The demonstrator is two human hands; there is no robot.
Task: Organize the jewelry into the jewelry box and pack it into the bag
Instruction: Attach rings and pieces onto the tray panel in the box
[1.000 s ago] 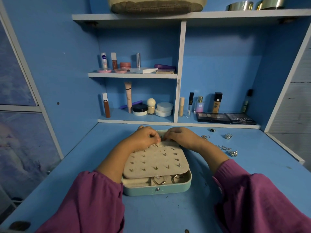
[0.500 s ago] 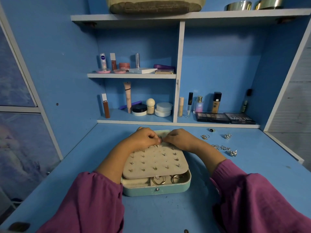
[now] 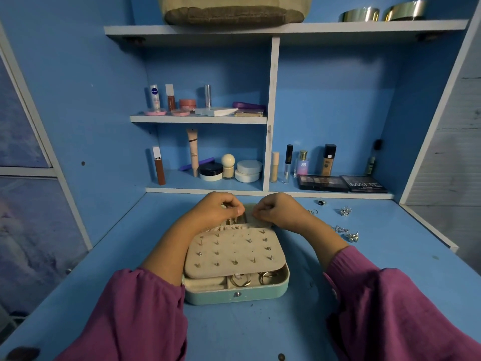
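Both the left hand (image 3: 217, 208) and right hand (image 3: 276, 209) were held with fingers curled at the box's (image 3: 235, 293) far edge, apparently pinching a small piece for seating behind the stud panel (image 3: 234, 252), while loose jewelry (image 3: 346, 231) lay right of the box.

Desk: blue desktop (image 3: 390, 269), scuffed
Hutch: blue back panel (image 3: 333, 100), white-edged shelves (image 3: 286, 28), white divider (image 3: 270, 113)
Left: cloudy glass panels (image 3: 23, 230), white frame
Right: pale planked wall (image 3: 458, 152)
Light: dim, bluish
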